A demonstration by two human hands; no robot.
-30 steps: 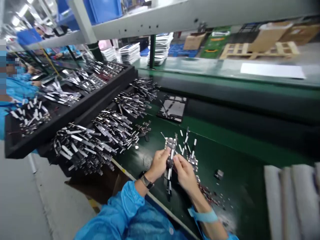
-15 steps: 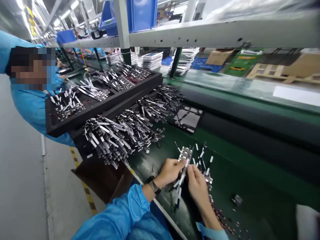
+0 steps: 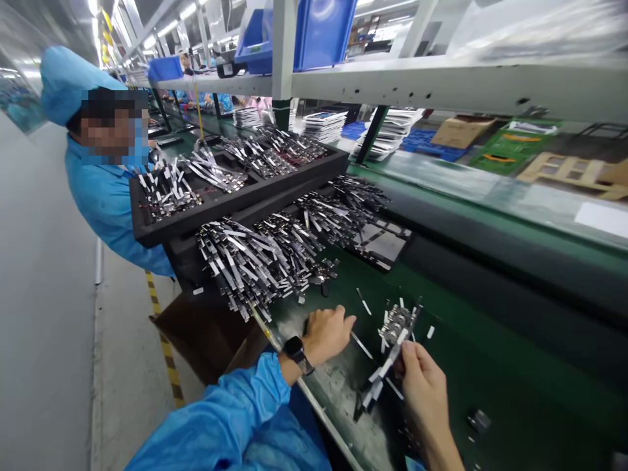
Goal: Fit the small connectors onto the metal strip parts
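A flex-cable bundle (image 3: 391,356) with metal connectors is at the near right, over the green surface (image 3: 485,353); the right hand (image 3: 424,379) has its grip pinched narrowly on it. To the left, the left hand (image 3: 328,333) is curled beside a loose strip (image 3: 363,346); I cannot tell whether its grip holds that. Farther left are heaped flex cables (image 3: 245,261), then a black tray (image 3: 230,206).
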